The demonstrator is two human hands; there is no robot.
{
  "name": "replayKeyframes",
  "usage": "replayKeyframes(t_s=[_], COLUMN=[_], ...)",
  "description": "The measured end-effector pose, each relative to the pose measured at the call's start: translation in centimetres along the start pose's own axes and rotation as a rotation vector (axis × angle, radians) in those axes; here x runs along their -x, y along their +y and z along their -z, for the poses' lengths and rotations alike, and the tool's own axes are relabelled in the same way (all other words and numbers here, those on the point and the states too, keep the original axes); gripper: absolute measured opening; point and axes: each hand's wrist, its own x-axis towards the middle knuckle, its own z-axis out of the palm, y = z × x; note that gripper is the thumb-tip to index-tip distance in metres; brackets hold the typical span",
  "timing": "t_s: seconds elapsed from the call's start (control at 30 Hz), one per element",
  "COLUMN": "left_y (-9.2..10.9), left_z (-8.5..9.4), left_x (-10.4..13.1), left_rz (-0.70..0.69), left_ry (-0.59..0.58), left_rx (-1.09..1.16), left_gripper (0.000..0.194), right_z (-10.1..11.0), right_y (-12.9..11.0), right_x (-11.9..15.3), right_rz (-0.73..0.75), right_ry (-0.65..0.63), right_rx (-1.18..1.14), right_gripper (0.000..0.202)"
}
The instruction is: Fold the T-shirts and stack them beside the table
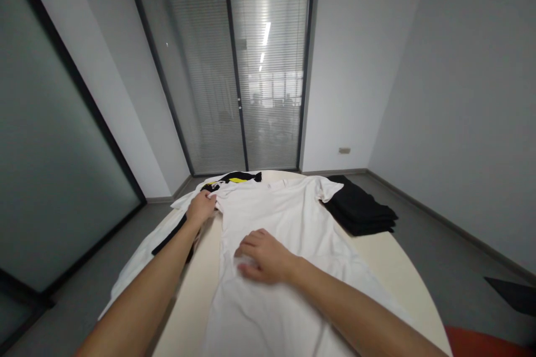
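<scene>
A white T-shirt [285,217] lies spread out over the table, its collar at the far end and its hem toward me. My left hand [201,206] is closed on the edge of its left sleeve. Over the middle of the shirt is my right hand [263,256], slightly blurred, fingers apart and a little curled, with nothing held. Whether the right palm touches the cloth I cannot tell.
Folded black garments [360,209] are stacked at the table's right. Other clothes, white, black and yellow [238,179], lie along the left and far edge. The pale round table [397,268] shows at the right. Something red [486,343] is at lower right.
</scene>
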Motion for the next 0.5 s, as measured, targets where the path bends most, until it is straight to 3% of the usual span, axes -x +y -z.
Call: replayKeyframes(t_s=[0.13, 0.23, 0.4, 0.5], left_y=[-0.1, -0.1, -0.4, -0.4], left_z=[0.5, -0.3, -2.1, -2.8], left_x=[-1.6, -1.9, -1.4, -0.9], left_rz=[0.046, 0.094, 0.130, 0.088], left_ry=[0.046, 0.032, 0.015, 0.073], left_rx=[0.215, 0.352, 0.408, 0.361], left_gripper=[0.022, 0.028, 0.032, 0.031], right_z=[-1.7, -2.9, -3.5, -3.8], right_y=[-2.9, -4.1, -5.3, -6.2], right_x=[-0.1, 0.2, 0.5, 0.5], right_rz=[0.241, 0.336, 0.409, 0.376], right_ry=[-0.087, -0.132, -0.231, -0.288], right_rx=[-0.101, -0.071, -0.081, -0.113], right_gripper=[0.055, 0.061, 0.068, 0.067])
